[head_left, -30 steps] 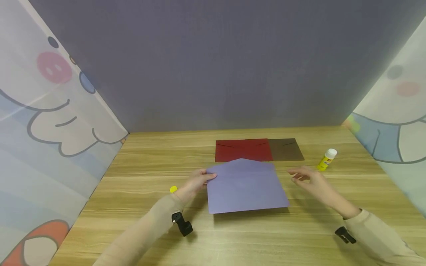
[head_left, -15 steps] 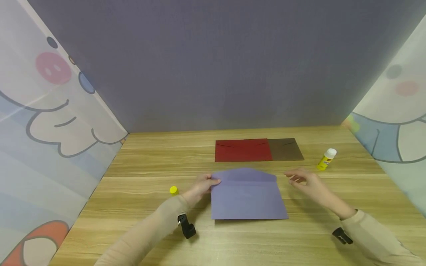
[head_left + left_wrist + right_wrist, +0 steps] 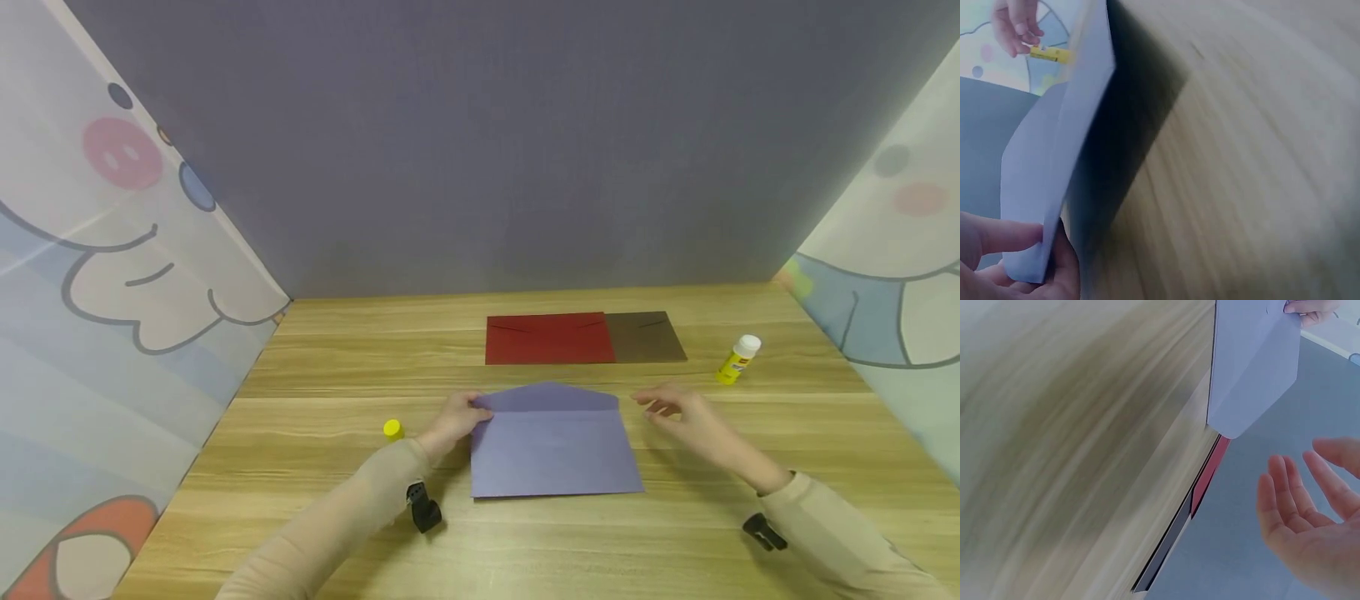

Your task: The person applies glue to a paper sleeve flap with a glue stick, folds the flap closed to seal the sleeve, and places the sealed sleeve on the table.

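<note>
Pinching purple envelope with left hand, holding nothing in half-uncurled right hand, possibly risking creases from one-sided grip

The purple envelope is held, flap unfolded.

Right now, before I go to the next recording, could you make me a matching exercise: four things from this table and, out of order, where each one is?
Things
1. purple paper envelope with its flap open
2. red paper envelope
3. yellow cylindrical glue stick with a white top
4. small round yellow object

Places
A. beyond the right hand, toward the right side of the wooden table
B. next to the left sleeve
C. held at its left edge by the left hand
D. lying flat against the brown paper envelope

Right pairs: 1-C, 2-D, 3-A, 4-B
</note>
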The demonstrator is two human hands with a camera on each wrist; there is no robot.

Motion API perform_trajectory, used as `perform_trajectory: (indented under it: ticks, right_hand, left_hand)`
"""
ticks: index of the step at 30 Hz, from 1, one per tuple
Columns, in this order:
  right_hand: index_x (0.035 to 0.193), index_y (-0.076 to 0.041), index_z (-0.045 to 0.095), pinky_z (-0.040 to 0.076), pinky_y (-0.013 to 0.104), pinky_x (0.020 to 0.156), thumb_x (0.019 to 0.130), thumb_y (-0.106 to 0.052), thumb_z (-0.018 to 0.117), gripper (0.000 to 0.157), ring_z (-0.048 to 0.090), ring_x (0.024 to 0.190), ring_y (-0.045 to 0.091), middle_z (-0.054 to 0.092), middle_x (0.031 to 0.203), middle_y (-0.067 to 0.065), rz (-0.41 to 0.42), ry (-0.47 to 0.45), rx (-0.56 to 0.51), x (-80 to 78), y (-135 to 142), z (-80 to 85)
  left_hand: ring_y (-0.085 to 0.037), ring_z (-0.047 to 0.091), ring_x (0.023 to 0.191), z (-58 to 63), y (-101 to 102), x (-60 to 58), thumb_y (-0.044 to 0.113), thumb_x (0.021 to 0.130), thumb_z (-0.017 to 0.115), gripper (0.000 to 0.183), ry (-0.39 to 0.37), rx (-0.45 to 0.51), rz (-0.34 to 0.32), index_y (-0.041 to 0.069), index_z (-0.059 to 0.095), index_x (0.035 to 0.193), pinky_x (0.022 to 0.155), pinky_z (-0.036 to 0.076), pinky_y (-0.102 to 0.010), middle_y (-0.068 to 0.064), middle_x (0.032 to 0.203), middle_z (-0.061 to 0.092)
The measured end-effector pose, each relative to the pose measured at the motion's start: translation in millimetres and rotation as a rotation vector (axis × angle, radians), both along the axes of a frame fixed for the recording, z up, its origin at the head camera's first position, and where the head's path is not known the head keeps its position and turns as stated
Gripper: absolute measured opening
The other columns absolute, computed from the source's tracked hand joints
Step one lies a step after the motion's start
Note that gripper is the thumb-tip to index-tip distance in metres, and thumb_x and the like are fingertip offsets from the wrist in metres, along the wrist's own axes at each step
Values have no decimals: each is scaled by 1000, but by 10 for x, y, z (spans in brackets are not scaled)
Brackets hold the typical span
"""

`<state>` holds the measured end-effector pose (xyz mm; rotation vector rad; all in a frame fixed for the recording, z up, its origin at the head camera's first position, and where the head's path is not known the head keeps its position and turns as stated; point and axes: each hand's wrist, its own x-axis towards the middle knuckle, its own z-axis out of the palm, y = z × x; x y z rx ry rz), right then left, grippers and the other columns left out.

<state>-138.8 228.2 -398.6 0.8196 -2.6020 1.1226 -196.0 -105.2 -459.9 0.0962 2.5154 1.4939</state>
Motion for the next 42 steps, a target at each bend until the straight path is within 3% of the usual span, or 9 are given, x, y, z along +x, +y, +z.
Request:
perform_trajectory:
  ticks: [4,5,6,11,23,29,34,38,42]
  right_hand:
    - [98,9,61,50,24,62,73,12,60,25,57,73,7,61,90,19,15,-18,-1,-4,-28,-14]
    - [98,9,61,50,24,62,73,12,60,25,57,73,9,61,90,19,18,-25,-1,-3,-34,-13]
    - [98,9,61,50,24,62,73,12,60,25,58,72,10,61,90,19,18,-31,1,-1,-40,-12]
    - [98,9,61,50,24,62,74,11,59,24,58,73,14,61,91,18,23,-64,9,3,-56,-9]
    - [101,8,61,50,24,64,77,7,59,24,57,73,12,62,90,14,27,-142,49,-26,-95,-39]
    - [100,7,61,50,24,64,78,4,59,23,56,73,12,61,89,12,55,-176,103,-37,-149,-45]
    - [99,6,62,50,23,63,76,4,59,23,57,75,15,60,89,10,58,-113,224,-33,-204,-82]
    - [96,3,63,52,28,65,73,2,63,23,60,79,23,61,91,12,89,30,332,-37,-277,-140]
    - [94,2,64,52,32,69,69,-3,70,26,60,81,24,61,89,10,137,168,385,-65,-341,-199]
  left_hand:
    - [-27,52,105,-20,-8,-15,8,77,65,32,85,-131,-62,-3,60,107,87,43,-37,-15,110,59]
    - [-29,50,108,21,6,5,7,78,64,32,98,-162,-76,-5,59,108,90,42,-39,-17,111,58]
    - [-34,47,111,168,52,77,2,78,62,34,73,-203,-76,-8,56,110,92,39,-43,-21,114,55]
    - [-36,52,105,342,121,153,-3,77,59,30,182,-358,-155,-12,56,105,88,42,-42,-25,109,57]
    - [-28,58,86,359,185,141,-4,74,63,20,369,-516,-193,-6,62,93,74,49,-35,-16,90,62]
    - [-27,57,85,353,148,177,-1,70,68,27,611,-589,-196,-3,59,96,74,49,-34,-15,91,57]
    - [-22,56,79,405,81,261,6,71,70,21,857,-715,-368,0,61,89,73,48,-31,-10,85,57]
    - [-21,56,84,408,36,332,12,76,68,22,896,-767,-540,-1,62,92,77,48,-29,-10,91,57]
    - [-20,54,87,381,13,393,20,78,67,26,878,-785,-607,1,62,94,80,46,-29,-9,95,56]
